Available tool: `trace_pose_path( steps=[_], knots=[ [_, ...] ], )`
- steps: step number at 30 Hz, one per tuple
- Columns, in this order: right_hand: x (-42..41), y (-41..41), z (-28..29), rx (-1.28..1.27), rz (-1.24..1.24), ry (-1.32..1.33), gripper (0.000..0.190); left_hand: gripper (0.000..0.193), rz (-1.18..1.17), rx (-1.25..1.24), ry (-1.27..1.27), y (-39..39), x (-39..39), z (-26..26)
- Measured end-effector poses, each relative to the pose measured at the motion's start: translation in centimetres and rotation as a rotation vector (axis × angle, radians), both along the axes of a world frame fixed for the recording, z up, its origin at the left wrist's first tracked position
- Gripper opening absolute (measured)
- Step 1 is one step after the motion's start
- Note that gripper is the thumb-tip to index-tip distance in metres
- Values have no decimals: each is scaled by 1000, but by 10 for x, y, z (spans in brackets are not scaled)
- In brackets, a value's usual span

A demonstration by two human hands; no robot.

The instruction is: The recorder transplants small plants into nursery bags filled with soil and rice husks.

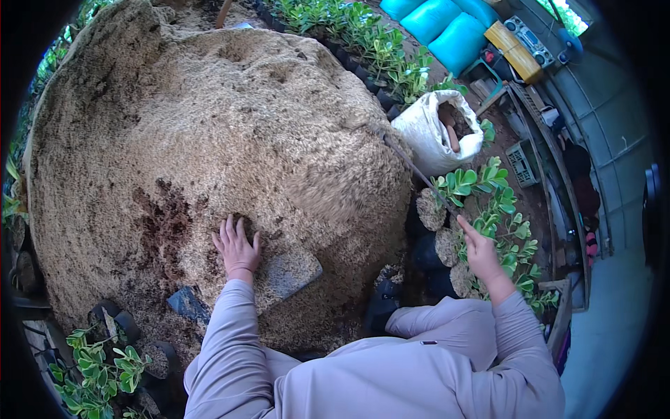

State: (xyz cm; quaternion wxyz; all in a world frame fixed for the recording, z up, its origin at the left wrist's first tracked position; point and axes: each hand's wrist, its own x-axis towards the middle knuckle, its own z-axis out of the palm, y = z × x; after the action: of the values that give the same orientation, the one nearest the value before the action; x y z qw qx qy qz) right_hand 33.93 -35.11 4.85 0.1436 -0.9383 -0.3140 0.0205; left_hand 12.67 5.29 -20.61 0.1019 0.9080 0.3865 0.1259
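Note:
A large mound of loose, tan husk-like material [246,131] lies before me, with a dark reddish-brown patch on its left part. My left hand [239,248] presses on the mound with spread fingers and grips nothing. Just right of it, a grey flat piece [293,272] lies partly covered by the material. My right hand [479,249] is closed around the end of a thin dark rod-like tool [419,173]. The tool's far end reaches the mound's right side, where its shape is hard to make out.
A white woven sack [424,139] stands open at the mound's right edge. Filled black grow bags [432,209] and leafy plants [507,235] flank my right arm. More potted plants [99,366] stand at lower left. Turquoise sacks [458,42] and a radio [528,42] are farther back.

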Motion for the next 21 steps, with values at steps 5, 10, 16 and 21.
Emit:
trace_pose_path(
  steps=[5,10,16,21],
  knots=[
    [10,53,-10,358,58,-65,42,60,15,-3,27,-2,0,2],
    [37,227,22,713,305,-56,41,59,45,-32,-4,1,-8,3],
    [28,410,2,667,449,-71,39,65,13,-88,-37,1,3,3],
    [48,369,-75,-157,398,232,41,67,21,-108,-11,4,-4,0]
  ],
)
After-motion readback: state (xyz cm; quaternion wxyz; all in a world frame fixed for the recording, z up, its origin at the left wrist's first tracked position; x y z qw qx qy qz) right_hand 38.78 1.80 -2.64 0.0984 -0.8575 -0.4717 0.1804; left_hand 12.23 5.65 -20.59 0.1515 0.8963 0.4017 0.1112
